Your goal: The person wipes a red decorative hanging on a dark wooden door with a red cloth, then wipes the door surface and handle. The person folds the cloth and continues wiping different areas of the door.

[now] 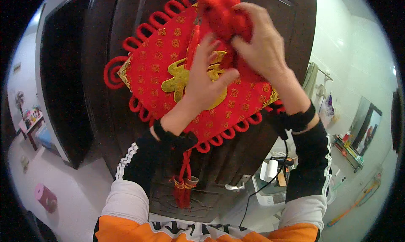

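A large red diamond-shaped Chinese hanging decoration point(150, 80) with looped cord edges and a gold character hangs on a dark panelled door point(208, 191). My right hand point(264, 42) grips a bunched, fuzzy red cloth-like bundle point(221, 14) over its upper part. Motion blurs the bundle, so its exact kind is unclear. Just below it, my left hand point(202, 80) is raised before the gold character point(177, 79), thumb and fingers apart with nothing visible in them. A slim red tassel point(193, 46) hangs beside the left fingers. Both wrists wear black bands.
Twin red tassels point(182, 191) dangle from the decoration's lower corner, left of the metal door handle point(235, 186). A black cable point(264, 189) runs down from my right wrist. Behind the door are a washing machine point(272, 199) with items on top and a wall shelf point(348, 153). A pink bin point(46, 197) stands left.
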The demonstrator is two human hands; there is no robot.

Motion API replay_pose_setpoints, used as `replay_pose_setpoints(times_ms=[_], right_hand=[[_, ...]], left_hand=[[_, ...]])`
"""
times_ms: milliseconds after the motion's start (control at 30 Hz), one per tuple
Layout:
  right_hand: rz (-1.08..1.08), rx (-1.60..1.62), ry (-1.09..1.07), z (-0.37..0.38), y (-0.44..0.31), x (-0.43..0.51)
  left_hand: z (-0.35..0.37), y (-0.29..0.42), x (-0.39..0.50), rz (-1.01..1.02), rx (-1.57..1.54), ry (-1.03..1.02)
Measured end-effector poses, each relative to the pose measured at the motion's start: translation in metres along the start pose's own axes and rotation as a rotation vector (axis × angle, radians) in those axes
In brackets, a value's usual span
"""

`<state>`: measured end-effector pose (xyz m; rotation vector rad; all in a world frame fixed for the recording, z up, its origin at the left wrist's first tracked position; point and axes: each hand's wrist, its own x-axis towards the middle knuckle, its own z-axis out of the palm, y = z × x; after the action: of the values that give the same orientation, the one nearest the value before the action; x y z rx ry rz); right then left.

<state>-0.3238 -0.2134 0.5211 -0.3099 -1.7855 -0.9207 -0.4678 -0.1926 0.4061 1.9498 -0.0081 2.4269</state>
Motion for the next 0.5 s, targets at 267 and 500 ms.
replay_pose_setpoints(times_ms=[267,500], right_hand=[[-0.162,0.397,-0.231,0.072,-0.022,0.046],[-0.273,-0.656,-0.03,0.082,0.026,0.068]], left_hand=[[-0.101,0.043,0.071,-0.216,-0.164,0.302],[-0.141,0.014,0.124,0.008,0.238,0.203]])
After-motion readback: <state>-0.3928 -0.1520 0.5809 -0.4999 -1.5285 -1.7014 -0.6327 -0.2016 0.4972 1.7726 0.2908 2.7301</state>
